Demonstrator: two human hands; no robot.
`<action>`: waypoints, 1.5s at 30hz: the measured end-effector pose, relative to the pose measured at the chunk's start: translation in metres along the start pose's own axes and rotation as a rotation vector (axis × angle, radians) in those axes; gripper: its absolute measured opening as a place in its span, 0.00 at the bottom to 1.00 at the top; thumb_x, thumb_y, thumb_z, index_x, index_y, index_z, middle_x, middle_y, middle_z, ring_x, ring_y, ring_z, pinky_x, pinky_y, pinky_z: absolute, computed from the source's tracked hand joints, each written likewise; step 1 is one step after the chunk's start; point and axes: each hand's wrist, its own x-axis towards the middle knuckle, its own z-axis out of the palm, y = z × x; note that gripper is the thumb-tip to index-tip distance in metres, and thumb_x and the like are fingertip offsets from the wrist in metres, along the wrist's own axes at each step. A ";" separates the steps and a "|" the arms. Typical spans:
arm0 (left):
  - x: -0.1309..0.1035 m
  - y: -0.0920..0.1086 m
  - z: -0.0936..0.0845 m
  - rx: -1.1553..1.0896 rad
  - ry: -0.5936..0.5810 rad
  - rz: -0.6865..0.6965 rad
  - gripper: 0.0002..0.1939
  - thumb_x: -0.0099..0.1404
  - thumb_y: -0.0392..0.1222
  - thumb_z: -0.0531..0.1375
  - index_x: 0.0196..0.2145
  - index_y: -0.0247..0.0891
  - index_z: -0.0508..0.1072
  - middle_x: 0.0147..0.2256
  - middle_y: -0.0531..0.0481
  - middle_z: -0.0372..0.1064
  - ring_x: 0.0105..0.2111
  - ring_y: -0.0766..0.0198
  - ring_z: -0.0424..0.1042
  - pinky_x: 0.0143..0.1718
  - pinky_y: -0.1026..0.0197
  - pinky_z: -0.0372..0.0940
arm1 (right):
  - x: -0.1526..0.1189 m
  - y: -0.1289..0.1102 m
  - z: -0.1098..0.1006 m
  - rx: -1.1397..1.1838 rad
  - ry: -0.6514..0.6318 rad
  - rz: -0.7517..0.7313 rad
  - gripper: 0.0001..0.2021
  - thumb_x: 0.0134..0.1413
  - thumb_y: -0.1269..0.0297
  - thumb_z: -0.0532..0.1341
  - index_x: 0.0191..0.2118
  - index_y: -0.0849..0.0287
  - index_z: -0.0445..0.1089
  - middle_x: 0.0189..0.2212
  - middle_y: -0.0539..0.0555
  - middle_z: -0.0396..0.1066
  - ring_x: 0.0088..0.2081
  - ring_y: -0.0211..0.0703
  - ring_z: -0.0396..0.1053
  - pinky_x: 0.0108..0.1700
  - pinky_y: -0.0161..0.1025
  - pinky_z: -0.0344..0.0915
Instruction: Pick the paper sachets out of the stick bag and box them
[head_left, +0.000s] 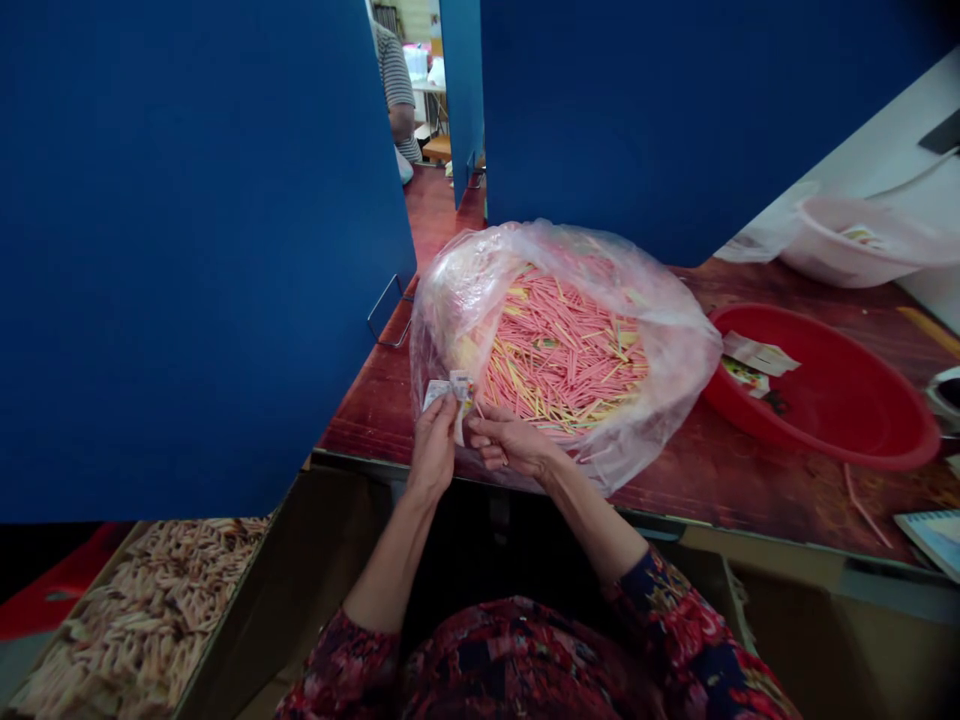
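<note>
A large clear plastic bag [675, 350] lies open on the dark red table, filled with thin pink and yellow sticks [562, 345]. At the bag's front left edge, my left hand [433, 445] pinches small printed packets [459, 388], which stand up above the fingers. Just to the right, my right hand [506, 440] is closed near the packets' edge, its thumb and index finger pressed together around the end of a thin pink stick. The two hands are close together, in front of the sticks.
Blue panels [202, 250] stand left and behind. To the right are a red basin [862, 380] holding packets, a pale pink basin [840, 245] and a notebook [934, 535]. A box of pale pieces [150, 610] is lower left. A person [396, 85] shows through the gap.
</note>
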 end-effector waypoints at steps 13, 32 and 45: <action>-0.001 -0.006 -0.022 0.447 -0.012 0.131 0.19 0.62 0.58 0.66 0.31 0.36 0.76 0.26 0.54 0.67 0.25 0.69 0.62 0.27 0.67 0.58 | 0.001 0.025 0.004 0.075 0.028 -0.081 0.23 0.50 0.52 0.70 0.39 0.51 0.54 0.16 0.35 0.53 0.15 0.28 0.48 0.20 0.28 0.53; -0.018 -0.006 -0.046 0.353 0.118 0.086 0.19 0.63 0.56 0.66 0.38 0.35 0.80 0.31 0.49 0.76 0.26 0.68 0.68 0.28 0.67 0.62 | 0.011 0.053 -0.032 -0.828 0.552 -0.701 0.06 0.64 0.62 0.52 0.42 0.54 0.64 0.36 0.53 0.69 0.38 0.45 0.66 0.45 0.43 0.62; -0.030 -0.014 -0.034 0.536 -0.016 0.018 0.12 0.58 0.46 0.70 0.38 0.38 0.84 0.33 0.50 0.79 0.33 0.60 0.73 0.39 0.62 0.66 | -0.001 -0.011 0.005 -0.047 0.588 -0.738 0.10 0.62 0.52 0.56 0.36 0.52 0.58 0.27 0.47 0.63 0.31 0.40 0.68 0.37 0.38 0.67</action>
